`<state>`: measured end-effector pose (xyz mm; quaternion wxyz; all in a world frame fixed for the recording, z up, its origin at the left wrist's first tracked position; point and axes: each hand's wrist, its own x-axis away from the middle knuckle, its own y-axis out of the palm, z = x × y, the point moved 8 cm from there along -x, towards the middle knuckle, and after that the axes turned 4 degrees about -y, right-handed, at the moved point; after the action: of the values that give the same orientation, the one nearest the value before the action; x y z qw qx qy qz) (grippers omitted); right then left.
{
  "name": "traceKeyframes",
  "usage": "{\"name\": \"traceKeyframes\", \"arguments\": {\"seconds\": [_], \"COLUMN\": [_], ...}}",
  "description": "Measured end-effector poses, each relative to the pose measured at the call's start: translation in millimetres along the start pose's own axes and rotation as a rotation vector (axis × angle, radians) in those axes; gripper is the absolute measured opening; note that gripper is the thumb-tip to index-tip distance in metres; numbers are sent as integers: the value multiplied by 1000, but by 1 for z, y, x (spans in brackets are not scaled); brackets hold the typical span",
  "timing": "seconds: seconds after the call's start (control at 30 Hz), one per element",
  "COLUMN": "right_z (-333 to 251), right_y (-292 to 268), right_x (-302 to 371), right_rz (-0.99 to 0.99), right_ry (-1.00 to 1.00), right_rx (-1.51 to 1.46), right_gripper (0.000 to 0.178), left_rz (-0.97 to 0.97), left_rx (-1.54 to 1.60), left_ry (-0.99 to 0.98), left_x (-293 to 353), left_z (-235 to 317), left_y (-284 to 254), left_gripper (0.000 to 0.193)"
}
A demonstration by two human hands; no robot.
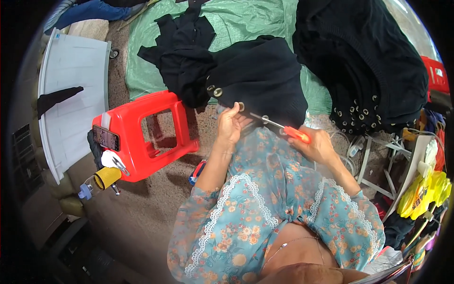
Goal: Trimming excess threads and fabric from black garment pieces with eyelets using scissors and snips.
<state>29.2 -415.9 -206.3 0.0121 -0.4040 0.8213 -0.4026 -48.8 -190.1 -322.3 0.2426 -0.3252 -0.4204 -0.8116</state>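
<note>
A black knit garment (265, 78) with large round buttons along its edge lies over my knees and the green sheet. My left hand (230, 125) pinches the garment's edge beside a button (241, 106), thumb on top. My right hand (318, 146) is closed around the orange-red handle of a slim metal-shafted tool (297, 134); whether it is scissors or a screwdriver I cannot make out. Its shaft points left toward the left hand and passes close to another button. More black cloth (182, 61) lies left of the garment.
A red plastic stool (135, 163) lies tipped at the left, with a phone (106, 138) and a yellow roll (108, 178) on it. Beyond stands a white bin (78, 109). At the right, buttoned black garments (359, 57) are heaped near a yellow bag (418, 196). A green sheet (246, 21) covers the far floor.
</note>
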Motion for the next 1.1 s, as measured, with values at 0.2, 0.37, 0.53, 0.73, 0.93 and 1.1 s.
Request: {"name": "traceKeyframes", "arguments": {"seconds": [0.2, 0.37, 0.53, 0.73, 0.93, 1.1], "right_z": [12, 20, 40, 25, 40, 49], "right_y": [-4, -19, -10, -3, -13, -15], "right_x": [-11, 4, 40, 43, 41, 58], "right_rz": [185, 201, 23, -7, 152, 131], "right_ry": [50, 96, 57, 22, 148, 165], "right_rx": [-99, -94, 60, 30, -135, -27], "right_gripper": [35, 33, 33, 35, 33, 33], "left_rz": [-110, 38, -2, 0, -101, -152], "left_rx": [69, -545, -154, -121, -182, -740], "left_ry": [8, -8, -79, -31, -243, -146], "left_x": [7, -9, 1, -4, 8, 1], "left_z": [-8, -33, -31, -37, -54, -64], "left_y": [27, 24, 32, 21, 51, 58], "left_gripper": [27, 26, 12, 10, 35, 22]}}
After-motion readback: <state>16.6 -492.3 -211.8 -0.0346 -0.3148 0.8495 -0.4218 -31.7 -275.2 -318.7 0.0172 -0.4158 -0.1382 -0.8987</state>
